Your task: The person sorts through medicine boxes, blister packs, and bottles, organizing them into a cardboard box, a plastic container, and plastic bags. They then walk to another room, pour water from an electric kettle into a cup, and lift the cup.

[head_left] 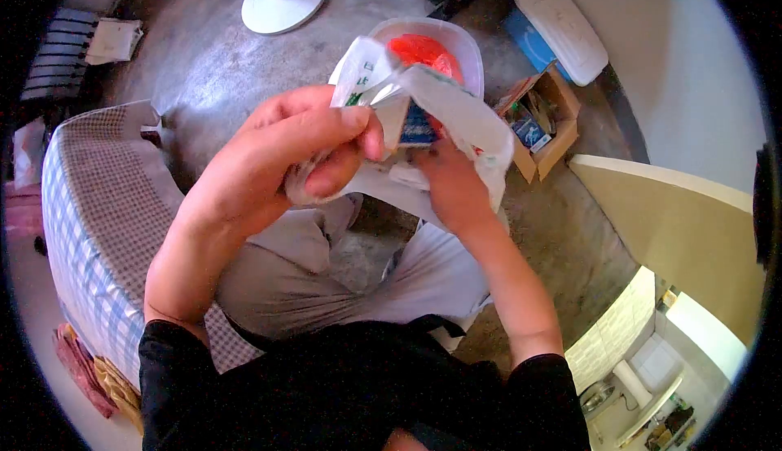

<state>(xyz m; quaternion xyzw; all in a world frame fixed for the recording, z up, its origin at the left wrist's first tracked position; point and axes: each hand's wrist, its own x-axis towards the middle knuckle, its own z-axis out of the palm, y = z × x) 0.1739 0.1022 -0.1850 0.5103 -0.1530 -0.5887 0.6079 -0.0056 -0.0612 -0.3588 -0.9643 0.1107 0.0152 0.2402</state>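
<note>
A white plastic bag [472, 113] with green print hangs open in front of me, above my lap. My left hand [305, 146] is closed on the bag's left edge, thumb and fingers pinched together. My right hand [452, 178] reaches inside the bag, its fingertips near a dark blue item [417, 125] with a light edge. The bag and shadow partly hide the right fingers, so what they hold, if anything, cannot be made out.
Behind the bag stands a translucent bin [471, 48] with a red bag [419, 48] in it. An open cardboard box [562, 121] and a blue container with white lid [562, 32] are at right. A checkered cover [98, 207] lies left; a round white base [285, 7] stands ahead.
</note>
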